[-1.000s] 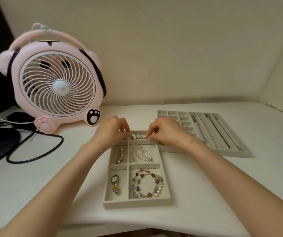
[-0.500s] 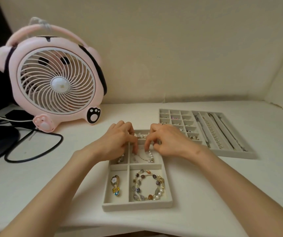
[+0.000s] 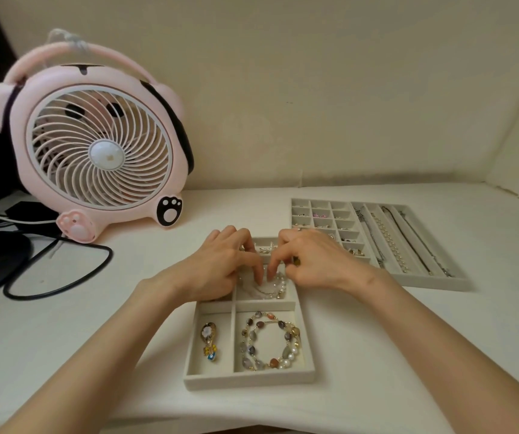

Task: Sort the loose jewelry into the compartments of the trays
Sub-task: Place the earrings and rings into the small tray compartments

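Pearl bracelet (image 3: 278, 288), middle-right compartment of near tray (image 3: 248, 379): we log left hand (image 3: 220, 266) and right hand (image 3: 314, 261), fingers curled onto it (pinching or pressing, we cannot tell); a snagged strand could drag over the divider (image 3: 264, 305).

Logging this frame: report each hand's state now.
Left hand: fingers curled, tips at the pearl bracelet; grip cannot be told.
Right hand: pinches the pearl bracelet.
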A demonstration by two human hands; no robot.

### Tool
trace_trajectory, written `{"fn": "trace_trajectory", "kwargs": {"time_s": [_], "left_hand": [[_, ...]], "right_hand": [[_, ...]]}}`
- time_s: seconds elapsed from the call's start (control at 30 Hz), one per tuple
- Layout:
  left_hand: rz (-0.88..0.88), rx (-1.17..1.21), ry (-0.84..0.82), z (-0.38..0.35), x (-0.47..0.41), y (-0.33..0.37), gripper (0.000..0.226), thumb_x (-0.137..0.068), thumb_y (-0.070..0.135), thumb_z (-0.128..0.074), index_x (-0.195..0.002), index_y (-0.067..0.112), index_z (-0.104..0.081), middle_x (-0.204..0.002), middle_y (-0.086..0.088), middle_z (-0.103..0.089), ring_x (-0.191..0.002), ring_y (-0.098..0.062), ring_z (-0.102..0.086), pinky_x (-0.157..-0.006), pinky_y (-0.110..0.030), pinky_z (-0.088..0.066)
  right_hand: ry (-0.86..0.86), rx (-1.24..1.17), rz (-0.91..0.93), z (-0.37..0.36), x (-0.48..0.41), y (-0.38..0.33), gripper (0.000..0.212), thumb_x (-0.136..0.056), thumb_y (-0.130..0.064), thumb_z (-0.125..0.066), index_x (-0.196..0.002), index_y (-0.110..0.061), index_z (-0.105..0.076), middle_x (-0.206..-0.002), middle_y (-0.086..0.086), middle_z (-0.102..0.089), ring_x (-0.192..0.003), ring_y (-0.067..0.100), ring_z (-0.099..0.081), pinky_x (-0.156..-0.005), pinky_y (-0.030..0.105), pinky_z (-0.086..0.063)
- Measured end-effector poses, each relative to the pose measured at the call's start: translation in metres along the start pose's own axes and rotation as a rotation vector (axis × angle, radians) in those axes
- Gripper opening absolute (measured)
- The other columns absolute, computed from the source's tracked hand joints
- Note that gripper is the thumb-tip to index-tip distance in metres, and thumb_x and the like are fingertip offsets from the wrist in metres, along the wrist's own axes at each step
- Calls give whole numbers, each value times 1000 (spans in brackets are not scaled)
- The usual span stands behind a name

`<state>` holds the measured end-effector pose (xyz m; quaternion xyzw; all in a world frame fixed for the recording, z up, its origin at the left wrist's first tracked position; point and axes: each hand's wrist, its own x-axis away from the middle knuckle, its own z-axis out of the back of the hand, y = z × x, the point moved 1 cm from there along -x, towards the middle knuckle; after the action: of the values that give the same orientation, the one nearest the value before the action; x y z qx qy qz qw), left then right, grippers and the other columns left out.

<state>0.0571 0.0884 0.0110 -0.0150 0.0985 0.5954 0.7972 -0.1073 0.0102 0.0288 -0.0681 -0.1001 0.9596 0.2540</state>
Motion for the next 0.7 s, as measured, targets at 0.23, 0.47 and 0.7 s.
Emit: {"fn": "trace_trajectory", "kwargs": {"time_s": [0.23,0.47,0.7], "left_hand": [[-6,-297,150,1,-5,-9,45,-66,13,-26,-79,27,-67,-87,0,-51,-79,-22,-48,-65,-32,-36],[9,-257,209,-6,-8,-12,37,-72,23,-29,-73,28,-66,-87,2,-51,-78,-19,-45,-66,-30,-30],[6,-44,160,-12,-8,-12,41,-68,35,-27,-80,28,-65,-92,8,-44,-85,-10,-32,-71,-25,-20]], "right_hand": [[44,-16,10,-4,-1,2,30,-79,-9,-51,-79,-31,-71,-79,-12,-42,-73,4,-40,-80,22,-24],[14,-21,14,-6,1,1,15,-83,-24,-56,-82,-32,-68,-87,-10,-47,-85,9,-46,-78,24,-26],[-15,24,15,-10,-3,-6,21,-76,-50,-69,-85,-31,-65,-89,-12,-46,-88,12,-46,-86,28,-34]]}}
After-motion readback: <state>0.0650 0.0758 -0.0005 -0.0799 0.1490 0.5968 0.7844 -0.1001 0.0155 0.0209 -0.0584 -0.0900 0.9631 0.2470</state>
